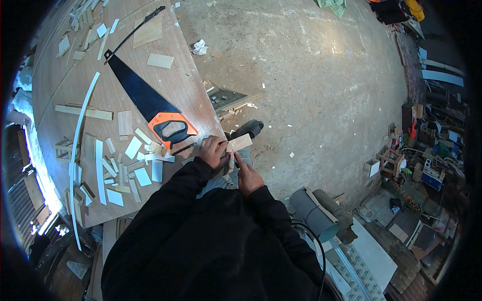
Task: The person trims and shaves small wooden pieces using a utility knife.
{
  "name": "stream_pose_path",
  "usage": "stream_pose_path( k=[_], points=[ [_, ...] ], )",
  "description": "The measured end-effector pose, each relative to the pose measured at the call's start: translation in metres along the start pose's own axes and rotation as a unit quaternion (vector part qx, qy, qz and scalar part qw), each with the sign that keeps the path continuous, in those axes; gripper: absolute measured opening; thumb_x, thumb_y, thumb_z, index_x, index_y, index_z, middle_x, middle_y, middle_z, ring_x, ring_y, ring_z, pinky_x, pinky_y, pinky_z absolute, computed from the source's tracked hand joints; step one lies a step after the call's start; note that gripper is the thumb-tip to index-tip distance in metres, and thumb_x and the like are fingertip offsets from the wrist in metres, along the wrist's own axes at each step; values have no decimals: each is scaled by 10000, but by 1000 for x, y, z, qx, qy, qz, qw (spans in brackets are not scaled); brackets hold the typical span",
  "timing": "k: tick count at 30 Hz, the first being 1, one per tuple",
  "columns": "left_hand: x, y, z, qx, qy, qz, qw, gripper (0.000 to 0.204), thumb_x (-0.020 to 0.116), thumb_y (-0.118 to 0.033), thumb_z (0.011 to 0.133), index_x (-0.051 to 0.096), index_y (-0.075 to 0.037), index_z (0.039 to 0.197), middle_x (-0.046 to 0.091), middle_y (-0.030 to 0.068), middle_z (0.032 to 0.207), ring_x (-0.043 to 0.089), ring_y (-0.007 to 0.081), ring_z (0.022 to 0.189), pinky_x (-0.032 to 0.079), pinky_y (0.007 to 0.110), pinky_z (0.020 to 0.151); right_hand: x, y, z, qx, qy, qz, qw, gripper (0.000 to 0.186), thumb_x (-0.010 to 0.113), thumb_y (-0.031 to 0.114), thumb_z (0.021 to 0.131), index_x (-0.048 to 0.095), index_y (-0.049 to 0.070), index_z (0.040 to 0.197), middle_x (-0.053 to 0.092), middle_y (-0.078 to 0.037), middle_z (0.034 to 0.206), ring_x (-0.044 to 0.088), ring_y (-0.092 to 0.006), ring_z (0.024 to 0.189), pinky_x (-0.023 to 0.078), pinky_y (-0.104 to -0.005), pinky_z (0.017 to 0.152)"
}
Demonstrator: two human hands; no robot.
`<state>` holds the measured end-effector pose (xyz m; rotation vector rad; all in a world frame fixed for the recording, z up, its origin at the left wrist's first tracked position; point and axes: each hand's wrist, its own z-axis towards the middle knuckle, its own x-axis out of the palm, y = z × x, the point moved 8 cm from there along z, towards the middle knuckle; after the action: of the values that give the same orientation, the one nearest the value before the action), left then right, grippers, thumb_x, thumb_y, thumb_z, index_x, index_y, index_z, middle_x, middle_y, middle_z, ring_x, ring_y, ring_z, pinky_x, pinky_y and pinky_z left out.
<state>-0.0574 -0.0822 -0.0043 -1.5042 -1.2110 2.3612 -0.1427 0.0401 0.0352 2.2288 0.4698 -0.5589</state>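
Observation:
My left hand (213, 151) is closed on a small pale wooden piece (240, 143) at the table's right edge. The piece juts out past the fingers over the floor, and a narrower strip of wood runs down from it towards me. My right hand (249, 177) is just below, with its index finger pointed up against the wood. Its other fingers are curled, and a small dark thing shows beside them, too small to name. Left of my left hand, a handsaw (143, 85) with an orange and black handle lies on the table, beside a short dark rod (184, 149).
The wooden table (193, 83) bears several pale offcuts (133, 148) and a long curved white strip (82, 120). A shoe (255, 127) and wood scraps are on the concrete floor. At lower right stand a grey cylinder (309, 210) and a black cable (321, 251). Clutter lines the right wall.

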Motion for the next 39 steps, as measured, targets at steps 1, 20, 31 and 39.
stream_pose_path(
  k=[1,20,31,39],
  points=[
    [0,0,1,-1,-1,0,1000,360,688,-344,796,625,-62,1011,575,77,1024,562,294,972,421,448,807,0,0,0,7,5,-5,1000,688,457,15,884,258,179,1523,613,-285,1140,615,-450,991,506,-484,839],
    [3,4,-1,-10,7,-6,1000,320,691,-276,755,659,-76,1002,583,72,1025,567,291,979,415,448,801,-3,6,-2,25,-11,-14,1000,701,473,10,891,263,236,1521,601,-272,1088,621,-446,929,512,-494,781],
    [3,0,0,9,4,0,1000,337,703,-305,761,632,-69,991,570,85,1006,565,295,952,413,456,781,3,4,-5,38,-6,-13,999,688,459,32,913,230,228,1532,590,-271,1075,612,-451,922,505,-497,800],
    [0,-2,3,16,6,32,999,349,705,-323,773,632,-51,979,590,92,1002,570,306,931,418,443,772,-17,13,-5,-12,-93,43,995,648,463,24,912,267,157,1515,573,-266,1117,597,-451,989,495,-475,842]
  ],
)
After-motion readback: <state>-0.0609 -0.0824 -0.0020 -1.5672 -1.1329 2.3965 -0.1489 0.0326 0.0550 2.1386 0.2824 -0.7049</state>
